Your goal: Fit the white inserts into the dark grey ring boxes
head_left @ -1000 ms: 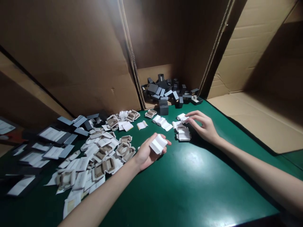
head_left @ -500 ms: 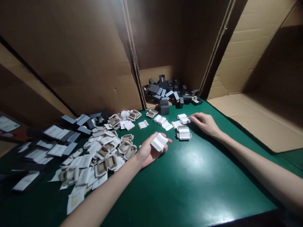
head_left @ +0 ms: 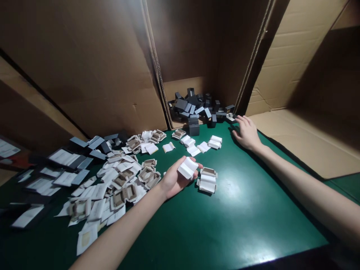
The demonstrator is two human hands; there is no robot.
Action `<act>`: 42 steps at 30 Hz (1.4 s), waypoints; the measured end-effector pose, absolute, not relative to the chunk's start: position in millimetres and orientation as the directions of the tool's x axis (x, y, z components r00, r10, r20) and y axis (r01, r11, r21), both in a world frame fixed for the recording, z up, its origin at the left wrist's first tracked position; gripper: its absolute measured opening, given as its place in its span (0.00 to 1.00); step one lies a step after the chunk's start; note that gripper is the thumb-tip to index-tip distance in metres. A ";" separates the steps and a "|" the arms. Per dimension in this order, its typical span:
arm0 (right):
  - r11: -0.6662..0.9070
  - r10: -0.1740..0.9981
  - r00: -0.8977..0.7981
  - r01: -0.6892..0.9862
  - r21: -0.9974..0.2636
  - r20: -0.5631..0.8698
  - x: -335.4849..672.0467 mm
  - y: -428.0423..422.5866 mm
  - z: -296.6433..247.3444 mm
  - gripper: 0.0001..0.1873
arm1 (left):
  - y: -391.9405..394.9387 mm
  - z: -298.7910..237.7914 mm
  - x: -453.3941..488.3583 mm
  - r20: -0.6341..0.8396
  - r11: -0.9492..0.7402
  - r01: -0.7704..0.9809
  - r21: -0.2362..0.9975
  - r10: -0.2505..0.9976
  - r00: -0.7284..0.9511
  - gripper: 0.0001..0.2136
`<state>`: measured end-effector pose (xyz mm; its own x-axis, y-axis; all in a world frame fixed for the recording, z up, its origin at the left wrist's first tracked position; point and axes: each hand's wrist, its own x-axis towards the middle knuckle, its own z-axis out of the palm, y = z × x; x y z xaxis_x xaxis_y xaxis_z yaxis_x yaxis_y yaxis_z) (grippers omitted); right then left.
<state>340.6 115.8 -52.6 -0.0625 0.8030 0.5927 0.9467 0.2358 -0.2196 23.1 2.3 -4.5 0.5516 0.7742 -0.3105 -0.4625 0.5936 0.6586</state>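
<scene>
My left hand (head_left: pixel 176 180), palm up, holds a creased white card piece (head_left: pixel 188 167) between thumb and fingers. Just right of it, a folded white tray insert (head_left: pixel 208 180) with a brown recess lies on the green table. Farther back, my right hand (head_left: pixel 248 132) is palm down with its fingers apart, holding nothing. Its fingertips are close to a small black box (head_left: pixel 231 117) with pale contents; whether they touch it I cannot tell. Creased white pieces (head_left: pixel 215 142) lie to the left of that hand.
A large heap of white paper and card inserts (head_left: pixel 120 174) covers the left of the green table (head_left: pixel 253 210). Dark boxes (head_left: pixel 194 108) are piled at the back against cardboard walls (head_left: pixel 112 67). More dark boxes (head_left: pixel 67 161) lie at far left. A cardboard sheet (head_left: pixel 298 142) borders the right.
My right hand has let go of the white pieces and moved back and right, its fingers spreading. The tray insert has shifted nearer, beside my left hand, which keeps its card piece.
</scene>
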 end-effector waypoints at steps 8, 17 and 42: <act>0.237 0.850 -0.140 0.963 -0.130 0.509 340.8 113.3 -57.6 0.19 | -0.7 -3.6 25.3 -0.305 0.554 -0.449 0.701 0.802 0.515 0.09; 0.236 0.869 -0.167 0.967 -0.093 0.466 343.8 128.3 -52.5 0.26 | -7.2 -2.2 28.7 -0.288 0.501 -0.435 0.748 0.836 0.468 0.10; 0.732 0.484 -0.450 0.678 -0.065 0.750 281.3 51.9 -30.9 0.08 | -36.3 -5.5 33.5 0.170 -0.287 0.082 0.954 0.747 0.643 0.09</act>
<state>281.3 51.9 -30.9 -0.4503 0.4841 0.7502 0.6781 0.7321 -0.0653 33.5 -36.3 -5.5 0.6429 0.7470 0.1696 0.0817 -0.2870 0.9544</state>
